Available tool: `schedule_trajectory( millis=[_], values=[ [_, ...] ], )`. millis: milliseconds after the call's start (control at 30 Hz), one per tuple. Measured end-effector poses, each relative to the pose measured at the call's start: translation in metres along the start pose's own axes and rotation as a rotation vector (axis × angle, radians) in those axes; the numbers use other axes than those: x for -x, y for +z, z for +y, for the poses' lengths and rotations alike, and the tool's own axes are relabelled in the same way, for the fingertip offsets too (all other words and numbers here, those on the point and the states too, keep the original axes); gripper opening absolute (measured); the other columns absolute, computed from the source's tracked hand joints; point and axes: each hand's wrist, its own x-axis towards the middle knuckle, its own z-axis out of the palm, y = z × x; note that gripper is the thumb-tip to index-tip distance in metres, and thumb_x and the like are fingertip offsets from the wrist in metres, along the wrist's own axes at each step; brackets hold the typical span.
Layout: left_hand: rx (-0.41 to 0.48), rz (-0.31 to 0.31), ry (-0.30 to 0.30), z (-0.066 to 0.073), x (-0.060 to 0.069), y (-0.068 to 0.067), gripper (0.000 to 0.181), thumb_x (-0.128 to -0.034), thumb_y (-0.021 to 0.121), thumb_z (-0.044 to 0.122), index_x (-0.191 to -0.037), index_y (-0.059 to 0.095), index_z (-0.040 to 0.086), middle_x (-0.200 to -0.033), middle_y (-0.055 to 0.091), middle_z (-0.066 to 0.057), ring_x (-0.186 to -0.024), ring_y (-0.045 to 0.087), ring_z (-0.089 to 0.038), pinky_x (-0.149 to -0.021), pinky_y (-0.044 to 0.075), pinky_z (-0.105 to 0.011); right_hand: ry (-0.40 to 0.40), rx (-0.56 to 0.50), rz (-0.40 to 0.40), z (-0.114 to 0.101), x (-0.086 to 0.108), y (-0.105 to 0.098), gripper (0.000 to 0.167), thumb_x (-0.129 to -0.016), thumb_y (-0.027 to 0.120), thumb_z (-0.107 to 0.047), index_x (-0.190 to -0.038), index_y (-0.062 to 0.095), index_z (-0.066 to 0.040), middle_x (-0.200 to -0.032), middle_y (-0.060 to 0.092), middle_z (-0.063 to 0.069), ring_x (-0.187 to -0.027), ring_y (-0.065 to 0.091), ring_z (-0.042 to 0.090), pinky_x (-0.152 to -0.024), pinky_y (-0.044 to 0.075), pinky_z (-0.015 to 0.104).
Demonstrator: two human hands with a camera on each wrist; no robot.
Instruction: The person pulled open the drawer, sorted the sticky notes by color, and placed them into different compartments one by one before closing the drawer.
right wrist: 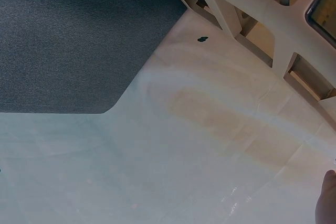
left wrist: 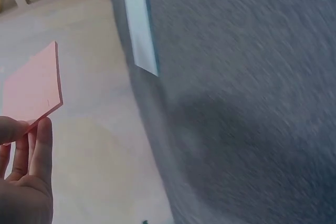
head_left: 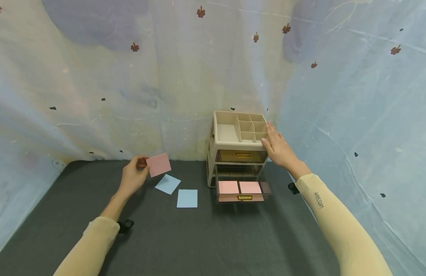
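Observation:
My left hand (head_left: 134, 176) pinches a pink sticky note pad (head_left: 158, 165) by its edge, held above the dark tabletop; the left wrist view shows the pad (left wrist: 34, 85) between thumb and fingers. Two light blue sticky note pads lie near it, one turned askew (head_left: 168, 184) and one square to the table edge (head_left: 187, 198). My right hand (head_left: 279, 147) rests with straight fingers against the top right side of a beige drawer organizer (head_left: 213, 153). Its lower clear drawer (head_left: 265, 198) is pulled out, with two pink pads (head_left: 228, 187) side by side inside.
The organizer's top tray (head_left: 227, 133) has several compartments. Above the pulled-out drawer, a closed drawer (head_left: 226, 156) has a gold handle. A patterned curtain (head_left: 178, 84) hangs behind and beside the dark table (head_left: 185, 241).

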Motion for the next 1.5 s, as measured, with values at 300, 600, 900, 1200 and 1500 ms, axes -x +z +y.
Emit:
schedule_trajectory(
  millis=[300, 600, 900, 1200, 1500],
  values=[
    [0.089, 0.031, 0.049, 0.028, 0.002, 0.012, 0.034, -0.0956, 0.066, -0.007, -0.129, 0.059, -0.006, -0.117, 0.065, -0.028, -0.105, 0.067, -0.042, -0.076, 0.047, -0.003, 0.003, 0.001, -0.001, 0.001, 0.001, 0.0, 0.071, -0.115, 0.026, -0.044, -0.166, -0.001, -0.002, -0.174, -0.002, 0.016, -0.159, 0.005, 0.039, -0.127, 0.005, 0.057],
    [0.163, 0.05, 0.115, 0.056, 0.001, 0.023, 0.033, -0.0942, 0.068, -0.01, -0.126, 0.06, -0.007, -0.113, 0.067, -0.027, -0.103, 0.069, -0.039, -0.078, 0.05, -0.005, -0.001, 0.009, -0.009, 0.002, 0.0, 0.002, 0.072, -0.114, 0.023, -0.047, -0.166, -0.003, -0.003, -0.174, -0.004, 0.013, -0.159, 0.004, 0.039, -0.127, 0.006, 0.058],
    [0.224, 0.016, 0.175, 0.111, 0.01, 0.027, 0.033, -0.0934, 0.063, -0.018, -0.126, 0.056, -0.016, -0.112, 0.063, -0.034, -0.103, 0.067, -0.048, -0.079, 0.052, -0.009, -0.011, 0.009, 0.0, 0.001, -0.001, 0.0, 0.072, -0.114, 0.023, -0.046, -0.166, -0.001, -0.002, -0.174, -0.001, 0.018, -0.16, 0.004, 0.038, -0.126, 0.008, 0.06],
    [0.269, -0.037, 0.182, 0.13, 0.011, 0.044, 0.035, -0.0938, 0.063, -0.018, -0.127, 0.055, -0.014, -0.115, 0.062, -0.032, -0.105, 0.066, -0.044, -0.083, 0.055, -0.015, -0.015, 0.005, 0.002, 0.001, -0.001, 0.001, 0.072, -0.114, 0.023, -0.046, -0.165, -0.001, -0.001, -0.173, 0.0, 0.019, -0.159, 0.004, 0.039, -0.127, 0.006, 0.058],
    [0.319, -0.074, 0.248, 0.126, 0.004, 0.07, 0.038, -0.0935, 0.067, -0.015, -0.129, 0.057, -0.005, -0.115, 0.064, -0.022, -0.105, 0.068, -0.035, -0.085, 0.062, -0.041, -0.008, 0.001, 0.001, 0.002, -0.001, 0.0, 0.072, -0.114, 0.023, -0.046, -0.165, -0.001, -0.001, -0.174, -0.001, 0.018, -0.16, 0.004, 0.038, -0.127, 0.005, 0.057]
  ],
)
